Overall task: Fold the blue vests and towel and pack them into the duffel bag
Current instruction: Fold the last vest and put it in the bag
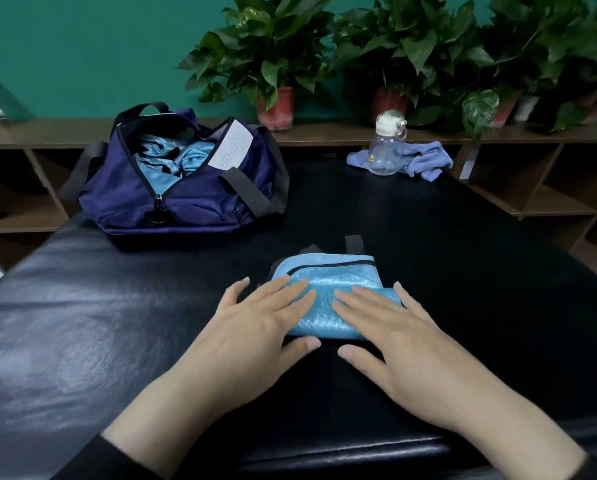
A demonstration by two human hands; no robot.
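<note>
My left hand [255, 322] and right hand [399, 336] press flat on a folded vest [328, 282]; the bag [182, 174] sits open nearby.

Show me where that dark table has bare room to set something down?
Bare table lies between the duffel bag and the water bottle, and along the left edge. It is crowded around both hands on the folded vest.
</note>
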